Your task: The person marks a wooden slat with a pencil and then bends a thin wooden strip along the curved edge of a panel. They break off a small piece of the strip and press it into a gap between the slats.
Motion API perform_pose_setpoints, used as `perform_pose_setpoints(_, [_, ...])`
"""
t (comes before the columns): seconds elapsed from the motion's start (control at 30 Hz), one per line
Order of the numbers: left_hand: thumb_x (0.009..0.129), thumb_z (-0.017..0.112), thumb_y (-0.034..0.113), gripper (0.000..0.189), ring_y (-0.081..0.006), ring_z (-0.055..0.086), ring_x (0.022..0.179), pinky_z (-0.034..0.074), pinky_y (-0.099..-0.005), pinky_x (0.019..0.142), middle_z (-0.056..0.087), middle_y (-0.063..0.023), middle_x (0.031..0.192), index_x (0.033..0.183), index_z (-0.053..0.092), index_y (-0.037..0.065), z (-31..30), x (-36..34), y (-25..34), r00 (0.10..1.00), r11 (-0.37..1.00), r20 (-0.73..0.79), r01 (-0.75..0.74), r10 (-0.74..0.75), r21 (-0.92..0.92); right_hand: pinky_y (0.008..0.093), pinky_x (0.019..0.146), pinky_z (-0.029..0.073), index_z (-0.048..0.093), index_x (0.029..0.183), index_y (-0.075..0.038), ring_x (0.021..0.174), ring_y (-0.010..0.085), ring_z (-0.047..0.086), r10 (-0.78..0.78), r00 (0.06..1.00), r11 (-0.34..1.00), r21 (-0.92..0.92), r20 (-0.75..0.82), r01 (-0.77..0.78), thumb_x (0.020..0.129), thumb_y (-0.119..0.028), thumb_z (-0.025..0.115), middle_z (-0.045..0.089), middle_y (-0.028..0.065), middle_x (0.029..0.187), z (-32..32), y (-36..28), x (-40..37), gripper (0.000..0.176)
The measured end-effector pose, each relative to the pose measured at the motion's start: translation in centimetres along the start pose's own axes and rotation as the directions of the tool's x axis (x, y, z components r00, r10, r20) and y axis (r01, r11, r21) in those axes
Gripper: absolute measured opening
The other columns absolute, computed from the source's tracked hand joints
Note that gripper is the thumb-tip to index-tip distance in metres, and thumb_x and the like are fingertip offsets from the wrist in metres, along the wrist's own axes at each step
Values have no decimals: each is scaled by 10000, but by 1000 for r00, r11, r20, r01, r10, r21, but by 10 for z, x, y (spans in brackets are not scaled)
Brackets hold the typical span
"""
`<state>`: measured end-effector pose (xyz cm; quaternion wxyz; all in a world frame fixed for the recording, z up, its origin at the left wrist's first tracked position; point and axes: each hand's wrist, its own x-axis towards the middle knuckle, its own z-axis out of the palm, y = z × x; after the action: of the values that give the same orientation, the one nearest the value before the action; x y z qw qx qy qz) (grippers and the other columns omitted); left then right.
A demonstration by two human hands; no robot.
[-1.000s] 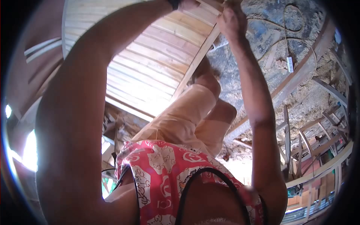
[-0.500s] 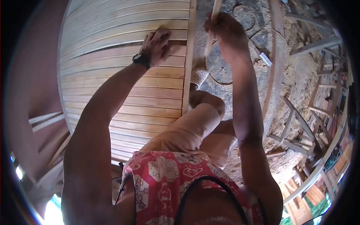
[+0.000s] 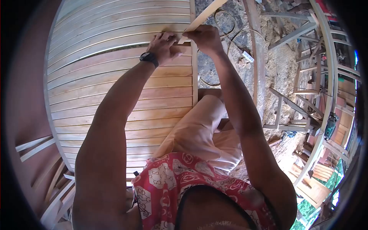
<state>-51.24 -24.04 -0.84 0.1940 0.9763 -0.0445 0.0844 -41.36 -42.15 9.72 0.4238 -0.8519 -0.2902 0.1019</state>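
Observation:
A slatted wooden panel (image 3: pixel 153 94) lies under my hands, with a dark lengthwise gap (image 3: pixel 115 50) between two of its slats. On the panel beside that gap rests my left hand (image 3: pixel 164 48), fingers slightly bent and thumb apart, a black watch on its wrist. My right hand (image 3: pixel 205 38) pinches a narrow wooden strip (image 3: pixel 209 13) close to its lower end. That end is over the panel's right border, by the gap and just right of my left fingertips. The strip slants up and out of view to the upper right.
Right of the panel the ground holds sawdust, looped cord (image 3: pixel 226 21) and a white power strip (image 3: pixel 247 56). A long beam (image 3: pixel 256 50) runs beyond them. Wooden frames (image 3: pixel 295 32) and a green power tool (image 3: pixel 330 126) stand farther right.
My right hand has brought the strip left, from above the ground to the panel's edge near my left hand, and the strip now slants. My left hand stays by the gap.

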Motion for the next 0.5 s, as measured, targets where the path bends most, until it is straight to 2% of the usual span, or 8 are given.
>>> perform_pose_setpoints(0.07, [815,836,466,595,-350,515,1296,455,-524,1090,533,-39,1388,1317,660,199,-3,0,2,1000,1000,-7,25,-25,-8,303,700,594,831,986,-62,768,143,760,55,998,998,28,23,-55,869,-242,849,801,99,874,6,1,1,216])
perform_pose_setpoints(0.1, [843,789,516,610,-342,506,1312,454,-515,1105,526,-34,1400,1334,655,180,-3,1,2,999,999,20,29,-29,18,303,700,594,831,986,-62,768,143,760,53,998,998,23,24,-53,869,-242,849,801,99,874,8,3,2,216])
perform_pose_setpoints(0.17, [871,742,566,635,-334,498,1328,454,-505,1120,520,-29,1413,1352,651,161,-4,3,1,999,999,40,28,-30,45,303,694,593,832,992,-66,755,147,759,20,1000,995,-93,3,-19,875,-245,845,801,102,874,10,6,3,214])
perform_pose_setpoints(0.27, [894,725,554,624,-321,499,1335,456,-492,1122,509,-30,1419,1370,636,160,-3,3,-2,998,999,60,4,-7,44,346,654,598,832,967,-79,665,197,748,-54,997,998,-17,-59,53,859,-239,835,773,146,804,13,12,2,193])
perform_pose_setpoints(0.37, [908,724,525,590,-312,505,1329,458,-482,1125,512,-28,1414,1359,638,155,-2,6,-2,998,998,55,-17,14,57,356,637,590,832,967,-85,661,210,748,-74,995,997,-23,-71,72,849,-255,842,769,150,797,14,16,4,207])
perform_pose_setpoints(0.5, [925,723,488,526,-314,513,1312,465,-487,1114,527,-32,1388,1322,659,149,-3,4,-1,999,999,24,-35,35,27,302,677,587,826,993,-51,732,141,748,-1,1000,999,-50,-21,0,870,-232,854,793,107,849,11,16,3,220])
